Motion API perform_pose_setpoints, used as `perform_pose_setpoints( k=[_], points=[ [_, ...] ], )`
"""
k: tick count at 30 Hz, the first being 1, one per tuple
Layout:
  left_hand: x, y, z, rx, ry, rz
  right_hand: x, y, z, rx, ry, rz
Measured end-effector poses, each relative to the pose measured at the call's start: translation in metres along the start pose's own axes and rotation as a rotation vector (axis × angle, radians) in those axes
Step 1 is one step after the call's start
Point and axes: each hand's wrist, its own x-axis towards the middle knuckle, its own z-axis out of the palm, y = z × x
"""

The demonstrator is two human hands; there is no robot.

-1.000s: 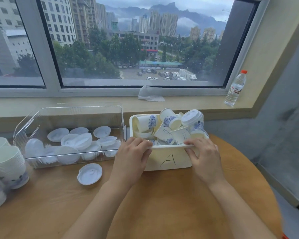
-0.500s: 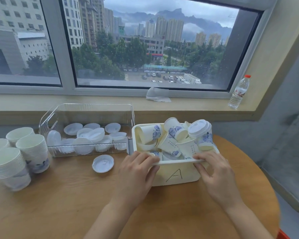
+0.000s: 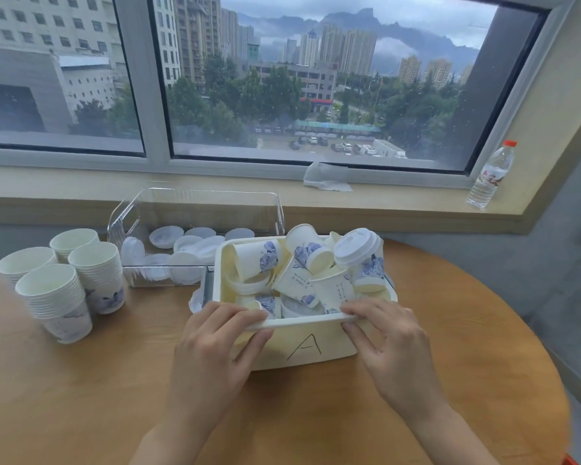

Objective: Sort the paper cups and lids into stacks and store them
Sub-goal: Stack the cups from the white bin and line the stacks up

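Left hand (image 3: pixel 212 344) and right hand (image 3: pixel 393 340) both grip the near rim of the white bin (image 3: pixel 302 347), which is marked "A" on its front wall. On each hand the fingers (image 3: pixel 235 313) are curled over the rim from above, with the thumb pressed against the front wall below; the fingers are clamped on the bin. The bin rests on the round wooden table (image 3: pixel 114 397). Just beyond the fingers, inside the bin, lie loose paper cups (image 3: pixel 329 286) tipped at various angles, one of them fitted with a white lid (image 3: pixel 356 245). Left of the left hand, well apart from it, four upright stacks of cups (image 3: pixel 54 290) stand on the table. Beyond the left hand, touching or just beside the bin's far left corner, a clear plastic container (image 3: pixel 195 203) holds loose lids (image 3: pixel 182 243). Farther back on the windowsill: a crumpled tissue (image 3: pixel 326 177) and, far right, a water bottle (image 3: pixel 490 176)
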Motion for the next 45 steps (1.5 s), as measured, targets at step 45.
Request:
perform_pose_setpoints(
  k=[45],
  points=[
    [0.079, 0.009, 0.013, 0.086, -0.243, -0.1, 0.081, -0.03, 0.015, 0.315, -0.277, 0.169]
  ],
)
